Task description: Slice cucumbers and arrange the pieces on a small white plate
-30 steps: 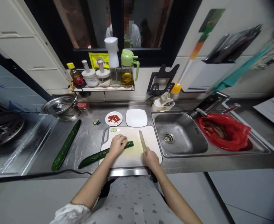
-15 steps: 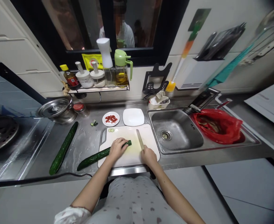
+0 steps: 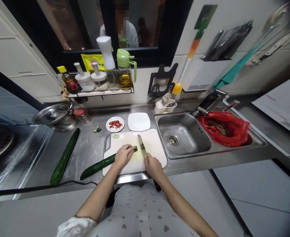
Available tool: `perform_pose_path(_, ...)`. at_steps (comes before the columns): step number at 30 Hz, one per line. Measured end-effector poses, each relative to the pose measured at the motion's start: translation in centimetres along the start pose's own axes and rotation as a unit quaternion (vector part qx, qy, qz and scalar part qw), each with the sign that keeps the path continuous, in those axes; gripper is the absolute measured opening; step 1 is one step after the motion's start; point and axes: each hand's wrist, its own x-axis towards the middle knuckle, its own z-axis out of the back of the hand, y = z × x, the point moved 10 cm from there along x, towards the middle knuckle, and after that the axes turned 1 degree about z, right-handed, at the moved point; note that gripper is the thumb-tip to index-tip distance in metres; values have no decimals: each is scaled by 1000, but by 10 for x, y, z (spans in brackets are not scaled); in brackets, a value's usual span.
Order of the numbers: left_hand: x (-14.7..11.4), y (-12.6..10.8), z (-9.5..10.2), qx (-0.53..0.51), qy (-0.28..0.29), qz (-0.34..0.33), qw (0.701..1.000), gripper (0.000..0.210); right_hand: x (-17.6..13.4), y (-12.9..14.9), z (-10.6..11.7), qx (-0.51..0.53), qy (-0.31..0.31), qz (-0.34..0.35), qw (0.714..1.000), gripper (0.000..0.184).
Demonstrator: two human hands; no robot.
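My left hand (image 3: 123, 155) is closed over a long green cucumber (image 3: 97, 167), pressing it onto the white cutting board (image 3: 157, 144). The cucumber's cut end sticks out just right of my fingers, and its other end reaches past the board's left edge onto the counter. In my right hand (image 3: 154, 167) is a kitchen knife (image 3: 142, 146), its blade pointing away from me, a little right of the cut end. A few pale cucumber slices (image 3: 115, 136) lie at the board's upper left. A second whole cucumber (image 3: 65, 156) rests on the counter further left.
Behind the board stand a small plate of chopped red pieces (image 3: 115, 124) and a white square plate (image 3: 139, 121). Cucumber scraps (image 3: 97, 129) lie nearby. The sink (image 3: 184, 135) and a red plastic bag (image 3: 226, 128) are at the right; a lidded pot (image 3: 56, 117) is at the left.
The knife in my right hand has shifted left, closer to the cucumber's cut end. My left hand keeps its hold on the cucumber. The whole view has shifted slightly.
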Motion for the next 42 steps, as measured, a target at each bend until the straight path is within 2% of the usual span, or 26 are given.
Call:
perform_pose_path(15,-1,-11,4,46,18,-19,999,33,2,21,-10,8,12,21,1000,31)
perform_pose_path(31,0,-11,2,52,17,-17,998,35,4,22,-15,-6,16,18,1000,29)
perform_pose_path(42,0,-8,-1,56,23,-12,998,33,-14,20,-21,-9,43,-3,999,31)
